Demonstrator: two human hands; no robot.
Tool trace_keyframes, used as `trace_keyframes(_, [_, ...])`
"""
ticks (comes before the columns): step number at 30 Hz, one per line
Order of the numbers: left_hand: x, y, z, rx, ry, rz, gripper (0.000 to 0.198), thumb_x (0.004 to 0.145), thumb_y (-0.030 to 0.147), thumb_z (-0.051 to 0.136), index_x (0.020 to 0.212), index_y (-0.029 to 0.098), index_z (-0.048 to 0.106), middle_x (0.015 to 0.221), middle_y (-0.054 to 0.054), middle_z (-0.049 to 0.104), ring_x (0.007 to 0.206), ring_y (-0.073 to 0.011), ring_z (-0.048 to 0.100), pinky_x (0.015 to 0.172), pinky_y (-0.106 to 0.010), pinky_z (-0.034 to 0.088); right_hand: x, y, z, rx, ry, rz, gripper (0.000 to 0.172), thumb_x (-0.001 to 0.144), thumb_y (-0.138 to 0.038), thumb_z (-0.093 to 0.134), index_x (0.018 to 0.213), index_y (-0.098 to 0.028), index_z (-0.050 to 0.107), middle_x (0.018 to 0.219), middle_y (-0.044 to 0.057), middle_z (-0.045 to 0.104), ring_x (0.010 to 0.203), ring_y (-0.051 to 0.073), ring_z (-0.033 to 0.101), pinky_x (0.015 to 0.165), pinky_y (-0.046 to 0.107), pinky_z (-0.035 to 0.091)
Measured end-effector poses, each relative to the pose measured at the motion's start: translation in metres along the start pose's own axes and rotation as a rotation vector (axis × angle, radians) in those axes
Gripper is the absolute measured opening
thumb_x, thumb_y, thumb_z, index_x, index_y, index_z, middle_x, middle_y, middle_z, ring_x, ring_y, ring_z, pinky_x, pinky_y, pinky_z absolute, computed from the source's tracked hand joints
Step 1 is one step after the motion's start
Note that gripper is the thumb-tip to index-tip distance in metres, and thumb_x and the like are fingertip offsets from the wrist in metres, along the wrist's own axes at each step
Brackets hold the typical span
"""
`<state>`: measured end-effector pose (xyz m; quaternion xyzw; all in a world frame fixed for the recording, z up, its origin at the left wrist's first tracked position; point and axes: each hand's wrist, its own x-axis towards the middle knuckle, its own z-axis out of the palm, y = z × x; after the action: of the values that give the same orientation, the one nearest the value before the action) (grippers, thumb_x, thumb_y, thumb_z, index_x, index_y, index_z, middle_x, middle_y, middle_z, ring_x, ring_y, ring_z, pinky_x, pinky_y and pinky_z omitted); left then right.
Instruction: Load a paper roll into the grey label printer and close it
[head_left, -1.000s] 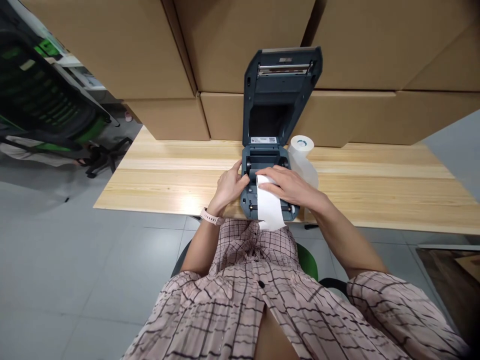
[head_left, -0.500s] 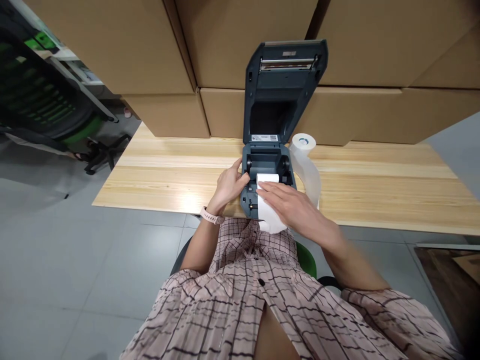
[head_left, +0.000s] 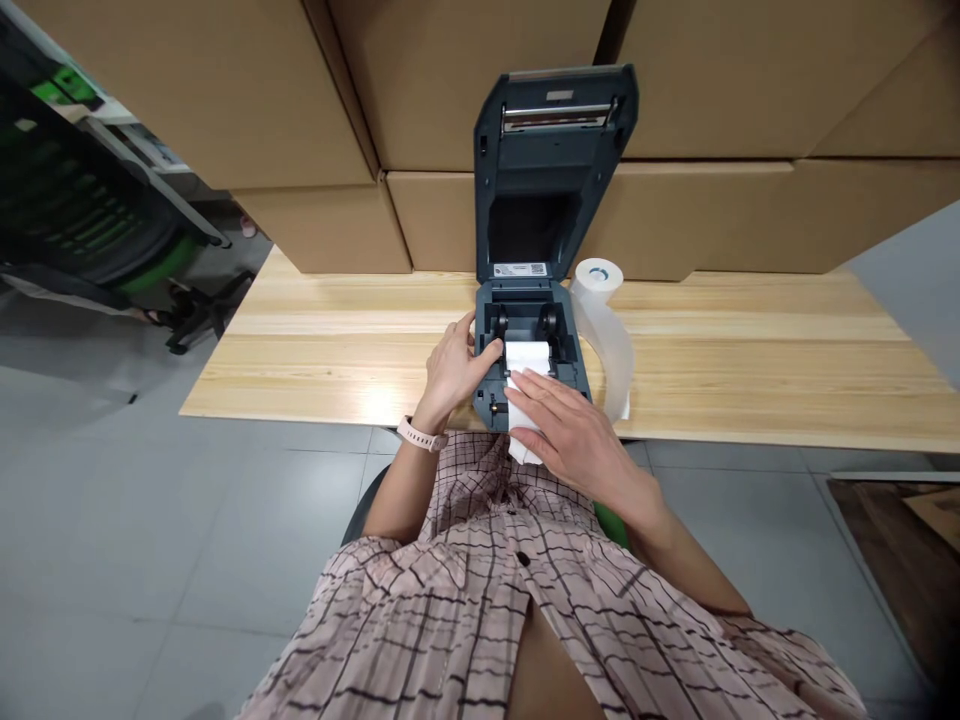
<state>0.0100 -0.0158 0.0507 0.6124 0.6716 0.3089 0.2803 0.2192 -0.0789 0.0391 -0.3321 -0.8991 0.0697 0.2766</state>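
A dark grey printer [head_left: 491, 300] stands at the table's front edge, its lid [head_left: 553, 150] raised. White paper [head_left: 527, 355] lies inside the printer and hangs over its front. My left hand [head_left: 456, 372] grips the printer's left side, thumb on the inner rim and fingers along the outside. My right hand [head_left: 566, 425] lies flat on the paper, fingers stretched out and pointing left, covering part of it. Right of the printer, a white roll [head_left: 598, 275] rests on the table with its strip [head_left: 615, 355] curling forward.
Large cardboard boxes [head_left: 465, 85] line the back of the wooden table [head_left: 337, 350]. A black and green chair [head_left: 90, 210] is at the left. Brown material [head_left: 885, 550] lies on the floor at the lower right.
My right hand has shifted slightly down along the paper. The paper inside lies straighter, and its front end hangs narrower. My left hand stays on the printer's side.
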Motion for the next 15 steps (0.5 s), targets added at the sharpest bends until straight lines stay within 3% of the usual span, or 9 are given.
trace_keyframes(3, [0.001, -0.004, 0.003, -0.082, -0.008, 0.019, 0.065, 0.094, 0.046, 0.065, 0.152, 0.018, 0.056, 0.141, -0.016, 0.069, 0.112, -0.0276, 0.069, 0.096, -0.041, 0.053, -0.001, 0.001, 0.000, 0.015, 0.018, -0.011, 0.042, 0.110, -0.035, 0.056, 0.148, -0.018, 0.062, 0.152, 0.016, 0.067, 0.148, 0.030, 0.060, 0.120, 0.056, 0.057])
trace_keyframes(10, [0.003, -0.010, 0.007, -0.139, -0.017, 0.002, 0.065, 0.094, 0.046, 0.065, 0.152, 0.018, 0.054, 0.140, -0.016, 0.070, 0.108, -0.0265, 0.072, 0.099, -0.043, 0.056, -0.006, 0.000, -0.002, 0.083, 0.015, 0.012, 0.042, 0.110, -0.034, 0.056, 0.151, -0.024, 0.060, 0.152, 0.011, 0.068, 0.148, 0.027, 0.060, 0.119, 0.057, 0.058])
trace_keyframes(13, [-0.008, -0.006, 0.008, -0.140, 0.056, 0.060, 0.071, 0.095, 0.046, 0.064, 0.158, 0.019, 0.046, 0.155, -0.018, 0.060, 0.131, -0.0312, 0.064, 0.108, -0.047, 0.054, -0.008, -0.002, -0.003, 0.108, 0.012, -0.009, 0.041, 0.110, -0.032, 0.056, 0.149, -0.023, 0.062, 0.150, 0.011, 0.069, 0.145, 0.027, 0.063, 0.117, 0.056, 0.059])
trace_keyframes(15, [-0.021, -0.004, 0.012, -0.114, 0.107, 0.195, 0.071, 0.098, 0.043, 0.061, 0.161, 0.020, 0.041, 0.166, -0.018, 0.050, 0.150, -0.0318, 0.050, 0.119, -0.049, 0.047, -0.011, -0.002, -0.006, 0.144, 0.010, -0.021, 0.039, 0.109, -0.032, 0.058, 0.146, -0.021, 0.065, 0.148, 0.012, 0.071, 0.144, 0.028, 0.064, 0.116, 0.056, 0.060])
